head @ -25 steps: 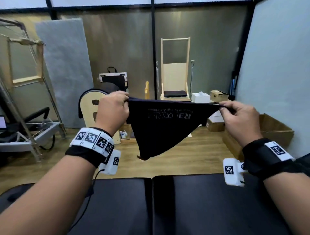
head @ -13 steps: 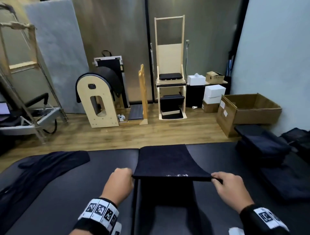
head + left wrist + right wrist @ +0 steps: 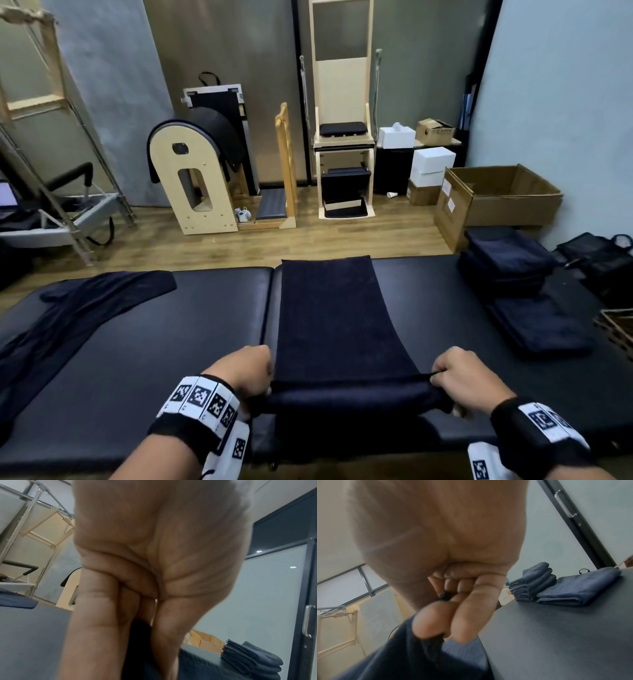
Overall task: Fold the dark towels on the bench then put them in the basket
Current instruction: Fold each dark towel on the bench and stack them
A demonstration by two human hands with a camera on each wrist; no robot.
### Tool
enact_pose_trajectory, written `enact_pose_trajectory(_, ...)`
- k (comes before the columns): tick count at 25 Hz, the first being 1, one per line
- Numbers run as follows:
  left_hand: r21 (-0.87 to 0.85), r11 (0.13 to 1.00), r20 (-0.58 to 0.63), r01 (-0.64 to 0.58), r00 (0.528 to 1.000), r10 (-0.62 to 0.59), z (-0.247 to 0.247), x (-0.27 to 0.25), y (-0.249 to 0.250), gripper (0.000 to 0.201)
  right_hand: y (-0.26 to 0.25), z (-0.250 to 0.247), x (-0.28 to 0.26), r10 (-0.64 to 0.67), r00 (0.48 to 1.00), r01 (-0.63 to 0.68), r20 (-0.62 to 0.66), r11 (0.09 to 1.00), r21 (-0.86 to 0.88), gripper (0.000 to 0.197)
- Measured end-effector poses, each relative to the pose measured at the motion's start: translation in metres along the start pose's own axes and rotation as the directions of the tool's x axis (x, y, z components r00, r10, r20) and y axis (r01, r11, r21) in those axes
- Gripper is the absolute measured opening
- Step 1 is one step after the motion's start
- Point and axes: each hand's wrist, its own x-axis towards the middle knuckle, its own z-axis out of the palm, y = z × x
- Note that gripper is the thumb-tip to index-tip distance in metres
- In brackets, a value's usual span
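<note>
**Laying the towel flat for its next fold**

Holding the near edge taut, both hands keep the dark towel (image 3: 337, 318) stretched along the black tabletop (image 3: 144, 359). To do this step well, I judge the near corners should stay level and the cloth be lowered square before either grip lets go, so the next fold lands edge on edge.

At 9 o'clock an unfolded towel (image 3: 78, 305) lies sprawled. The left hand (image 3: 245, 373) is clenched on the towel's near-left corner; the right hand (image 3: 460, 378) pinches the near-right corner between thumb and fingers (image 3: 471, 616). From the grips the towel runs toward 12 o'clock. At 2 o'clock sit the folded towels (image 3: 507, 270), and a basket (image 3: 616, 325) corner shows at 3 o'clock.
</note>
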Motion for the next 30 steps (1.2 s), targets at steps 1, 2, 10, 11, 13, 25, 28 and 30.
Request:
enact_pose_trajectory(1,-0.008,1.000,0.038,0.001,0.999,-0.001,-0.001,-0.001,0.004,0.032,0.002,-0.002,-0.002,0.003,1.000,-0.002,0.030,1.000,-0.006,0.017)
enact_pose_trajectory(2,-0.030,1.000,0.065,-0.009,0.998,0.011,-0.003,-0.001,0.006,0.033,0.004,-0.003,-0.002,0.009,0.999,-0.008,0.052,1.000,-0.017,0.018)
enact_pose_trajectory(10,-0.095,0.992,-0.040,-0.079,0.996,0.075,-0.042,0.067,0.001,0.018,-0.002,-0.020,0.063,-0.054,0.997,0.050,-0.046,0.996,-0.068,0.018)
enact_pose_trajectory(11,-0.091,0.992,-0.073,-0.087,0.994,0.080,-0.049,0.083,-0.002,0.013,-0.007,-0.025,0.077,-0.064,0.995,0.059,-0.075,0.996,-0.067,0.017)
enact_pose_trajectory(13,-0.108,0.989,-0.128,-0.099,0.988,0.085,-0.064,0.117,-0.006,0.013,-0.018,-0.034,0.109,-0.079,0.989,0.073,-0.122,0.996,-0.059,0.016)
enact_pose_trajectory(25,-0.111,0.981,-0.173,-0.157,0.976,0.136,-0.132,0.307,-0.035,0.017,-0.078,-0.051,0.281,0.060,0.938,-0.027,-0.340,0.995,0.101,0.020)
enact_pose_trajectory(28,-0.125,0.978,-0.149,-0.166,0.978,0.147,-0.133,0.342,-0.039,0.014,-0.079,-0.053,0.315,0.078,0.941,-0.056,-0.328,0.996,0.076,0.017)
enact_pose_trajectory(30,-0.114,0.981,-0.146,-0.158,0.979,0.141,-0.132,0.364,-0.041,0.020,-0.079,-0.055,0.340,0.057,0.953,-0.057,-0.298,0.998,0.008,0.014)
